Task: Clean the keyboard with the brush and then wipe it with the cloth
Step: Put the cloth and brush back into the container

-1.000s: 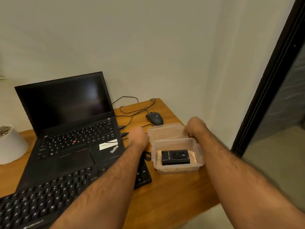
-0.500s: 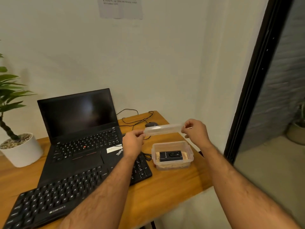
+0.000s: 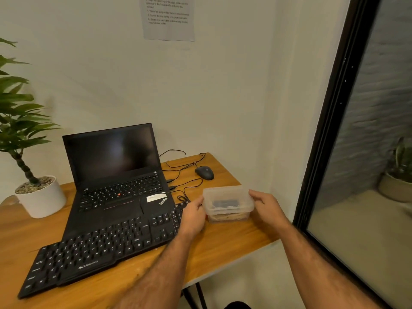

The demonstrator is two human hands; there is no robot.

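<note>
Both hands at the clear plastic box (image 3: 227, 216) on the right part of the wooden tabletop (image 3: 223, 246). Left hand (image 3: 193, 216) pinching the left edge of the clear lid (image 3: 225, 195), right hand (image 3: 264, 205) pinching its right edge, fingers curled onto the rim. Lid held level over the box, right at its top; seated or just above, cannot tell. Dark blocky item (image 3: 225, 203) seen blurred through the lid, inside the box; brush or cloth not identifiable. Black keyboard (image 3: 98, 250) lying diagonally along the front left of the tabletop, its right end just beside the left hand and the box. Open black laptop (image 3: 116, 175) behind the keyboard, screen dark. Black mouse (image 3: 204, 172) further back near the wall, cables (image 3: 182, 161) trailing between mouse and laptop. Potted plant in white pot (image 3: 41, 197) at far left. Printed sheet (image 3: 168, 17) on the wall above. Dark-framed glass panel (image 3: 330, 121) on the right.
</note>
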